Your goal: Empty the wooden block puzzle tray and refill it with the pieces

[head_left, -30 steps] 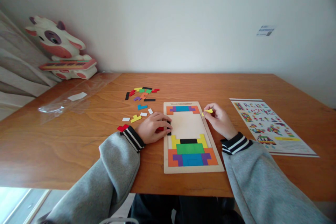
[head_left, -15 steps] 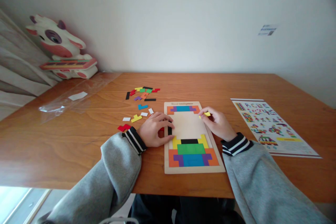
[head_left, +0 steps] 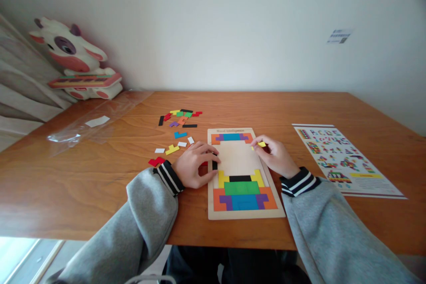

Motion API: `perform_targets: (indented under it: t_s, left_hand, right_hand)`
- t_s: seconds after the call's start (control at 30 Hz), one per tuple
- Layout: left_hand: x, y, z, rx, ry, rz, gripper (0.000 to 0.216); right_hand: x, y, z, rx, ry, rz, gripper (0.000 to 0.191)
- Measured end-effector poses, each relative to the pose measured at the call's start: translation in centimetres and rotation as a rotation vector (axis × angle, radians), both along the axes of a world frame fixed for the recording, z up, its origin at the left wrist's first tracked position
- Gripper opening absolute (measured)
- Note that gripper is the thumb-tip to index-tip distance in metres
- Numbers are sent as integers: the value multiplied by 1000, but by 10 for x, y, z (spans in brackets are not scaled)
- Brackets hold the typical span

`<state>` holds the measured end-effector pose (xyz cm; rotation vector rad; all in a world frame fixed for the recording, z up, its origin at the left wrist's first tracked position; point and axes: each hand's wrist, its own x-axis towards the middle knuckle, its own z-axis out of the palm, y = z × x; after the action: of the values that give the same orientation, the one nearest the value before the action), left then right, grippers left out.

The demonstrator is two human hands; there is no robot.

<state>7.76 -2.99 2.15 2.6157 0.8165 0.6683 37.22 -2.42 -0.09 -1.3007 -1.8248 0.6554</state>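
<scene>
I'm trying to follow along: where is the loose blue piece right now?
In the head view, the loose blue piece lies on the table, left of the wooden board, just beyond a white piece.

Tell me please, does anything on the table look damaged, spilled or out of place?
No damage or spill shows. The clear plastic in front of the cow toy seems untidy: it lies crumpled, apart from the puzzle board.

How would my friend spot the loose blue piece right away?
Start at the board on the table. Look left, just past the left hand, to three small white pieces. The blue piece lies just beyond them, the only blue one showing off the board.
</scene>
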Motion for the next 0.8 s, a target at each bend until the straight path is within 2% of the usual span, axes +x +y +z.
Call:
perform_targets:
  t_s: [0.27, 0.5, 0.57, 0.73, 0.8]
  left_hand:
    - [2, -1, 2, -23, -73, -74, 21]
    - [4, -2, 1, -18, -96, -73, 20]
    - [3, 0, -1, 30, -84, 4, 20]
    - [-18, 19, -11, 212, -9, 496, 27]
    - [-33, 32, -16, 233, 12, 617, 30]
  right_hand:
    - [0, 0, -1, -12, -25, -8, 11]
    - [2, 1, -3, -5, -31, 3, 11]
    - [2, 1, -3, -4, -24, 4, 11]
    - [2, 0, -3, -8, -8, 4, 10]
    - [1, 0, -3, -15, -13, 7, 11]
